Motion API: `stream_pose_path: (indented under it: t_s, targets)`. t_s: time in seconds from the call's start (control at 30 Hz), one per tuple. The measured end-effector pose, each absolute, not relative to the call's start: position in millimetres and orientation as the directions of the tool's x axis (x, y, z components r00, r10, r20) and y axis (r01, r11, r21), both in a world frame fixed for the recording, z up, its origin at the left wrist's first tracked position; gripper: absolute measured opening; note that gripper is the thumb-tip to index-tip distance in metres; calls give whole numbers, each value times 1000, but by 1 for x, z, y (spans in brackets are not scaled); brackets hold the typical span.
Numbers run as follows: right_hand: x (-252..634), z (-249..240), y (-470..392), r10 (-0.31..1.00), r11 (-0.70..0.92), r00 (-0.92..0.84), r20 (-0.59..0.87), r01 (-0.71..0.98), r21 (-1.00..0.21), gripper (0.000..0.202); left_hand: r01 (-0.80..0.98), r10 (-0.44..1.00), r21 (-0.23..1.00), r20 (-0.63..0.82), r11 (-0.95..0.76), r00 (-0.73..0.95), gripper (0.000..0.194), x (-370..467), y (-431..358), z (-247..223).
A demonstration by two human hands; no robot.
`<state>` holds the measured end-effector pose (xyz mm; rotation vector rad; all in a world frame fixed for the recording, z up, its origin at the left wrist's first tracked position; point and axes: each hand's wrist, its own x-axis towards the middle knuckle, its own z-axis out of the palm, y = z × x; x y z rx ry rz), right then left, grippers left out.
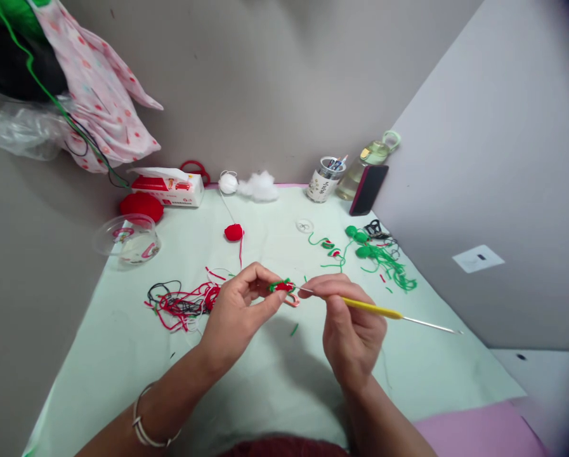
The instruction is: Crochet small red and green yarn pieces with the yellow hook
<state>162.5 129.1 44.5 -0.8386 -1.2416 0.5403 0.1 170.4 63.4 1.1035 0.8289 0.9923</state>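
Observation:
Pinched in my left hand [239,311] is a small red and green crochet piece [282,287], held over the middle of the table. My right hand [353,330] grips a crochet hook [370,308] with a yellow handle and a metal hook at each end. The hook's left tip meets the crochet piece; whether it goes through a stitch is too small to tell. Just below the piece lies a small pinkish-orange object [292,300], partly hidden by my fingers. A tangle of red, black and white yarn [184,308] lies left of my left hand.
A red yarn ball [233,232], white stuffing [259,186] and a tissue box [170,189] stand farther back. Green yarn [384,260] and small crochet pieces [329,244] lie right. A pen cup [325,181], bottle [363,168] and phone [368,190] stand back right. Left sits a clear tub [139,244].

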Motion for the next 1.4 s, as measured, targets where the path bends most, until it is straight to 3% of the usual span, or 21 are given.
stream_pose_path:
  t_s: [0.67,1.4]
  targets:
    - [163,44,129,759,586,280,588,99,-804,22,-165,930,985,13,52,367,6,0,167,67]
    - [162,45,129,800,519,282,530,120,-846,19,-137,902,983,-51,120,428,8,-2,167,68]
